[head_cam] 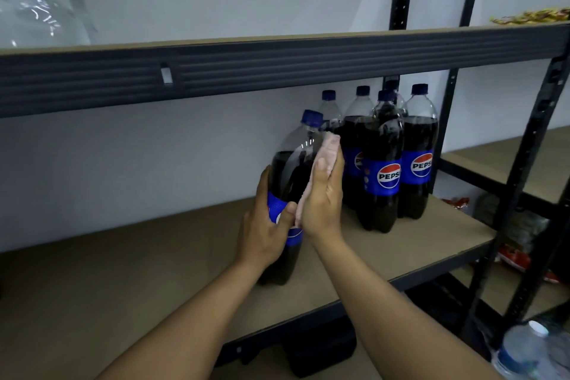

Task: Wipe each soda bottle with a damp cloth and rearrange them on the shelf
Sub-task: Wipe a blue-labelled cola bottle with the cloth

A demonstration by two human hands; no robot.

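Note:
A large dark soda bottle (288, 163) with a blue cap and blue label stands tilted slightly on the brown shelf board (129, 281). My left hand (265, 225) grips it around the label. My right hand (324, 200) presses a pale pink cloth (327, 148) flat against the bottle's right shoulder, fingers straight, thumb over the cloth. Several more soda bottles (384, 170) of the same kind stand clustered at the shelf's right end, just behind my right hand.
A dark metal beam (277, 68) of the upper shelf runs overhead. A clear plastic bottle (37, 0) stands top left. Black uprights (533, 163) border the right; snack packets (524, 259) and water bottles (524, 352) lie lower right.

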